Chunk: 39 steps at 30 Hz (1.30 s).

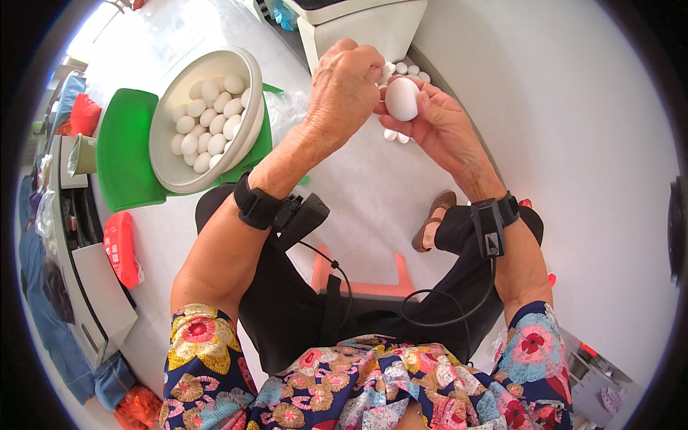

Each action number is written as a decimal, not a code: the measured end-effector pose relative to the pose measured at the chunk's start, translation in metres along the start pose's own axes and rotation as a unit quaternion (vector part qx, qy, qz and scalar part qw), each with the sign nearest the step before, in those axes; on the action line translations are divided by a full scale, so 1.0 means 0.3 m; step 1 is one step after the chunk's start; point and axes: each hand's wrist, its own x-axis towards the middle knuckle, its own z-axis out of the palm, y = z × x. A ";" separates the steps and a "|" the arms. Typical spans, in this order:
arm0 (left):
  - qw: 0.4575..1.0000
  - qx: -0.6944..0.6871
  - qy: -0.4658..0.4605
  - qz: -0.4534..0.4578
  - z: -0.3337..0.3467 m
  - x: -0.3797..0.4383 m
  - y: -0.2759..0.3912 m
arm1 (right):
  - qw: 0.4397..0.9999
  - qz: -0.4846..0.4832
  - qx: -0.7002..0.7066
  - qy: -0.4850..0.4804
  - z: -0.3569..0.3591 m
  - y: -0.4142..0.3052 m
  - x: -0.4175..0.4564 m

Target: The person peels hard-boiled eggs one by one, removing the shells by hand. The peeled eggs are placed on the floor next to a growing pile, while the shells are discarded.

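Observation:
My right hand (pixel 438 121) holds a white egg (pixel 402 99) between its thumb and fingers. Close to the left of that egg is my left hand (pixel 346 80), its fingers curled together, with a small white crumpled piece (pixel 386 72) at the fingertips. What the piece is made of cannot be told, and the left fingertips are partly hidden. Several white eggs (pixel 413 70) lie beyond my right hand, and a few more (pixel 391 135) show below it. To the left, a large pale plastic basin (pixel 161 161) holds many white eggs (pixel 216 124).
The basin rests on a green plastic chair (pixel 126 150). A white bin-like container (pixel 360 37) stands beyond my hands. A pink stool (pixel 371 288) is beneath me. Left are a red packet (pixel 121 250) and a white cabinet (pixel 102 290). A white wall (pixel 586 134) rises at right.

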 end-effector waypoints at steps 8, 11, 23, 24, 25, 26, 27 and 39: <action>0.997 -0.053 -0.041 0.049 0.015 -0.037 0.050 | 0.999 -0.017 0.005 0.038 -0.032 0.023 0.007; 0.998 -0.004 -0.035 0.043 0.006 -0.027 0.028 | 0.999 0.002 -0.025 0.023 -0.018 0.014 0.001; 0.997 -0.061 -0.044 0.018 0.008 -0.021 0.035 | 0.997 0.002 -0.076 0.016 -0.024 0.012 -0.005; 0.997 -0.067 -0.041 0.004 0.007 -0.016 0.034 | 0.997 0.002 -0.075 0.021 -0.022 0.010 -0.006; 0.996 -0.072 -0.047 0.013 0.007 -0.019 0.039 | 0.997 0.001 -0.074 0.026 -0.018 0.007 -0.006; 0.995 -0.077 -0.053 0.022 0.006 -0.026 0.048 | 0.997 0.001 -0.073 0.032 -0.015 0.005 -0.006; 0.994 -0.082 -0.060 0.031 0.006 -0.031 0.056 | 0.996 -0.005 -0.077 0.039 -0.021 0.012 -0.002; 0.997 -0.041 -0.058 0.016 0.003 -0.031 0.061 | 0.995 -0.002 -0.088 0.049 -0.028 0.010 0.002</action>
